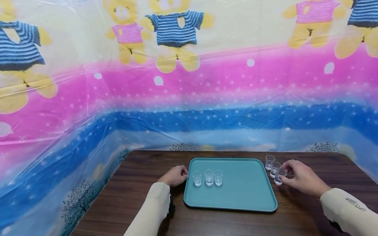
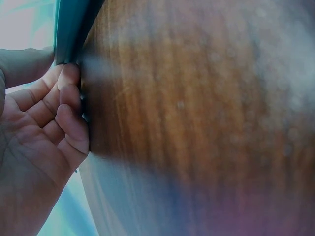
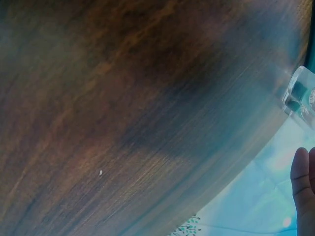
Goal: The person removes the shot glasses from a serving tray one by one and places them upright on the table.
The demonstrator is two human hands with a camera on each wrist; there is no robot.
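A green tray (image 1: 236, 196) lies on the dark wooden table. My left hand (image 1: 174, 176) holds its left edge, and the left wrist view shows the thumb and curled fingertips meeting at the rim (image 2: 64, 34). Three small clear shot glasses (image 1: 209, 177) stand upright in a row on the tray's left part. Right of the tray, three more stand in a slanting line: a far one (image 1: 269, 162), a middle one (image 1: 275, 169) and a near one (image 1: 278, 178). My right hand (image 1: 304, 177) pinches the near glass (image 3: 301, 98) between thumb and fingers.
The wooden table (image 1: 141, 203) extends around the tray, with its back edge against a hanging sheet (image 1: 189, 121) printed with bears. Another fold of sheet runs along the left side. The far right glasses stand close beside the tray's right rim.
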